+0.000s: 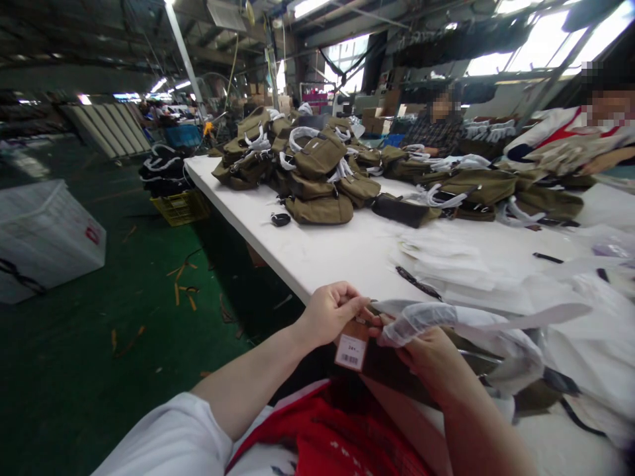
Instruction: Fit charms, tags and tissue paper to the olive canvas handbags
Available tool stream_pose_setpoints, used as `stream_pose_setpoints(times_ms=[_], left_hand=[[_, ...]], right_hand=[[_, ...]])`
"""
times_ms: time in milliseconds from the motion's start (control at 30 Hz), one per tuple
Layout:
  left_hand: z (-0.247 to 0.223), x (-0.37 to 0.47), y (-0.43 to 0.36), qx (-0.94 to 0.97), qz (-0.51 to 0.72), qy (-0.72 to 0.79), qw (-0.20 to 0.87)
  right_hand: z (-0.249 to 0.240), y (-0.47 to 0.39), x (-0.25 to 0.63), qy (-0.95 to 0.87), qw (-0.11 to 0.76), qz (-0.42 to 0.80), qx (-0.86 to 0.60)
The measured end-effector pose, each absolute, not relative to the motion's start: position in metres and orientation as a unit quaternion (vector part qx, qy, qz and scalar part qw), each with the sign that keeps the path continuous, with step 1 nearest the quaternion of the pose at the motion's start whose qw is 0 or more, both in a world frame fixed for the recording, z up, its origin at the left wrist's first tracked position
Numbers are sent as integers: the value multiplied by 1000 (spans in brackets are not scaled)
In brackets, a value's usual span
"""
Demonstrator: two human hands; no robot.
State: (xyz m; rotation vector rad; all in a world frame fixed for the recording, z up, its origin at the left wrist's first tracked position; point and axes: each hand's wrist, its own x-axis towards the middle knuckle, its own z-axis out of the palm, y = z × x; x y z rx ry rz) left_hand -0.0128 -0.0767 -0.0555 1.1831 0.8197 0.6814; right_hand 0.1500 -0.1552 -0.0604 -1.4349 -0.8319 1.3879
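A red cloth garment lay nearest, below the left hand pinching a brown rectangular card tag, apparently to steady it beside an olive fabric bag at the white table's near edge, the half-hidden right hand's grip being indeterminable.

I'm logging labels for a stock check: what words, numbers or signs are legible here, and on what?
"D", apparently: red mark on the white bin; anything after it is unreadable.
Tag at the left hand: a larger printed figure, perhaps "24", too blurred to confirm; its small print and any digits by the barcode are unreadable.
Red apron: white characters, too blurred to read.
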Motion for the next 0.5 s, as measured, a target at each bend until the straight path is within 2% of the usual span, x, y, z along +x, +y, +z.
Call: stream_pose_setpoints(times_ms=[200, 333, 500], left_hand=[[-51, -8, -77, 555, 314, 412, 652], [-47, -3, -81, 471, 284, 413, 726], [-49, -2, -78, 522, 293, 443, 668]], right_hand=[[-67, -152, 149, -328, 452, 584, -589], [-75, -151, 153, -327, 441, 589, -593], [-65, -150, 148, -288, 468, 607, -573]])
